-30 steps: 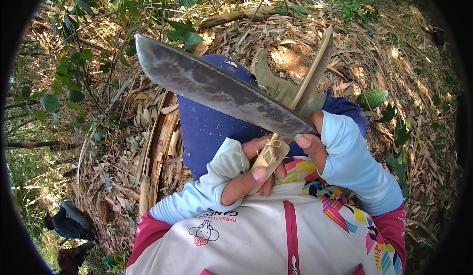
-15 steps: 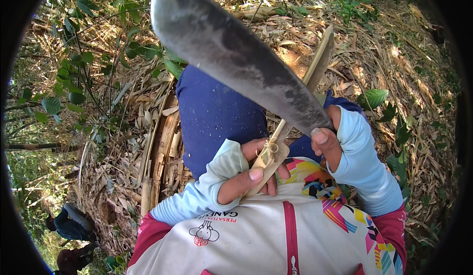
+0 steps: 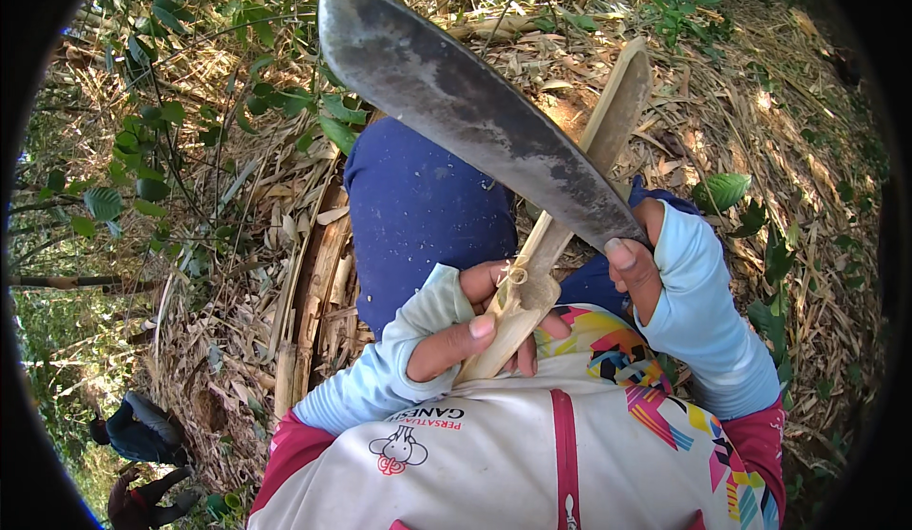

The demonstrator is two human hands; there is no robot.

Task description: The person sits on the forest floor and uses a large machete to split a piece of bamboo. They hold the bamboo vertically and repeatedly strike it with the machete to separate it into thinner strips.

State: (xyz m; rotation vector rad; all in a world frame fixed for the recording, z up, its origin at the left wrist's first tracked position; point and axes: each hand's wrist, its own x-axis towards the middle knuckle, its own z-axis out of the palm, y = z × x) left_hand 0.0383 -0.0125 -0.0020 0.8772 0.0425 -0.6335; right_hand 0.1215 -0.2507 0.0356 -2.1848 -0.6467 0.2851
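You hold carved wood [image 3: 520,304] and a machete [image 3: 478,123] above your navy-trousered lap [image 3: 423,231].
Left hand [image 3: 451,348] pinches the wood's near end, likely to steady it; right hand [image 3: 640,266] closes round the machete's base, seemingly to hold it clear of the left.

Outdoor woodland, with sun-dappled dry leaf litter [image 3: 736,155] underfoot and leafy green shrubs [image 3: 104,203] alongside.

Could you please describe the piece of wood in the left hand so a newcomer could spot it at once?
Start at the blue-clad knee and find the left hand just below. It holds a strip of wood slanting up and right behind the machete. Unlike that dark blade, it is pale, with a thin curled shaving on it.
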